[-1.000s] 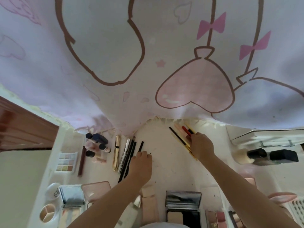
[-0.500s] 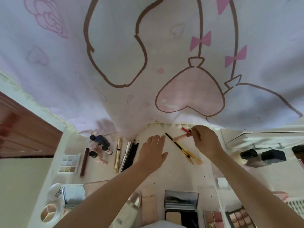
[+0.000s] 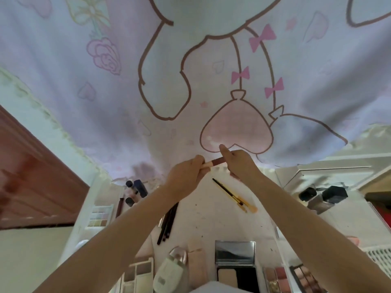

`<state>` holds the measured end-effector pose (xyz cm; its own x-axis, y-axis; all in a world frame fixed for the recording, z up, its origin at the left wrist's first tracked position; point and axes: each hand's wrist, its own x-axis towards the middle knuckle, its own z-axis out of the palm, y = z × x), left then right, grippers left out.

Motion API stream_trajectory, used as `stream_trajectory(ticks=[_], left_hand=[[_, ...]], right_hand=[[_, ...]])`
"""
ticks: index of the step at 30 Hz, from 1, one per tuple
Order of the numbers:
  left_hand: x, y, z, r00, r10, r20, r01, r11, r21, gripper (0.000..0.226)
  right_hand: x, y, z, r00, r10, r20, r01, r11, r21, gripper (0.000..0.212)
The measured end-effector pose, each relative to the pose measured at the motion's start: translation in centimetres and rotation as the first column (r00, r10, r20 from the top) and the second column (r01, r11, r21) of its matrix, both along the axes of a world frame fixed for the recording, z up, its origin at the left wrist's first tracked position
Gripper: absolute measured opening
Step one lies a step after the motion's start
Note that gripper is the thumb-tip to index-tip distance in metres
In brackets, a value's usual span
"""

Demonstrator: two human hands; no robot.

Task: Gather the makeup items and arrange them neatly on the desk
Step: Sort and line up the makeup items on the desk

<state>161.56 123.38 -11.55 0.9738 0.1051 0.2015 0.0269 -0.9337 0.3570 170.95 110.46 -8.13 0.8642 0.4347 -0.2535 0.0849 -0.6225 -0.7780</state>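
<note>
Both hands are raised above the surface (image 3: 211,218), and a slim pink stick (image 3: 213,162) is gripped between them: the left hand (image 3: 186,176) is closed round its pale end, the right hand (image 3: 239,163) is pinched on its darker end, forefinger extended. Below, a yellow pencil (image 3: 232,195) and dark pencils (image 3: 168,220) are left lying on the surface, well apart.

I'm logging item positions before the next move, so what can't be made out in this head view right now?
- Slim pink-and-maroon makeup stick: both ends hidden inside the left hand and right hand; cap state unclear.
- Row of dark pencils: upper ends covered by the left forearm.
- Open black powder compact and pink eyeshadow palettes: cut off by the bottom edge.
- Dark-capped small bottles: labels too small and blurred.
</note>
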Motion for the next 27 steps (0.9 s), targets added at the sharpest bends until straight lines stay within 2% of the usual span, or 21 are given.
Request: stream_trajectory(ticks=[5, 10, 13, 17, 19, 21, 23, 24, 25, 26, 27], left_hand=[[0.1, 2.1, 4.7, 0.997, -0.036, 0.063, 0.034, 0.999, 0.032, 0.021], [0.7, 3.4, 10.0, 0.996, -0.076, 0.053, 0.073, 0.996, 0.054, 0.024], [1.0, 3.7, 13.1, 0.995, -0.093, 0.041, 0.095, 0.995, -0.042, 0.026], [1.0, 3.9, 16.6, 0.983, -0.132, 0.128, 0.150, 0.979, -0.141, 0.034], [1.1, 4.0, 17.9, 0.986, -0.128, 0.108, 0.148, 0.966, -0.213, 0.034], [1.4, 4.1, 18.7, 0.987, -0.158, 0.042, 0.161, 0.897, -0.411, 0.035], [1.5, 3.9, 19.3, 0.964, -0.265, 0.006, 0.202, 0.723, -0.661, 0.040], [1.5, 3.8, 19.4, 0.949, -0.313, 0.023, 0.229, 0.640, -0.733, 0.044], [1.6, 3.7, 19.4, 0.939, -0.341, 0.047, 0.252, 0.588, -0.769, 0.046], [1.8, 3.7, 19.4, 0.936, -0.348, 0.060, 0.263, 0.573, -0.777, 0.044], [2.0, 3.8, 19.5, 0.941, -0.334, 0.058, 0.259, 0.600, -0.757, 0.039]], right_hand=[[-0.4, 1.7, 4.2, 0.997, -0.066, -0.036, 0.073, 0.963, 0.260, 0.041], [-0.1, 2.7, 8.6, 0.998, -0.066, -0.012, 0.066, 0.930, 0.360, 0.042], [0.2, 3.2, 10.9, 0.993, -0.078, 0.085, 0.035, 0.909, 0.416, 0.041], [0.6, 3.3, 13.4, 0.974, -0.099, 0.204, -0.006, 0.888, 0.459, 0.042], [0.7, 3.2, 14.4, 0.963, -0.097, 0.252, -0.043, 0.866, 0.498, 0.043], [0.9, 3.0, 15.1, 0.935, -0.098, 0.341, -0.101, 0.849, 0.519, 0.045], [1.0, 2.7, 16.0, 0.883, -0.096, 0.459, -0.179, 0.835, 0.520, 0.048], [1.1, 2.5, 16.4, 0.849, -0.092, 0.520, -0.229, 0.823, 0.520, 0.050], [1.3, 2.3, 16.9, 0.807, -0.079, 0.585, -0.291, 0.809, 0.510, 0.051], [1.5, 2.0, 17.3, 0.766, -0.049, 0.641, -0.349, 0.806, 0.478, 0.050], [1.9, 1.6, 17.6, 0.734, -0.002, 0.680, -0.394, 0.814, 0.428, 0.048]])
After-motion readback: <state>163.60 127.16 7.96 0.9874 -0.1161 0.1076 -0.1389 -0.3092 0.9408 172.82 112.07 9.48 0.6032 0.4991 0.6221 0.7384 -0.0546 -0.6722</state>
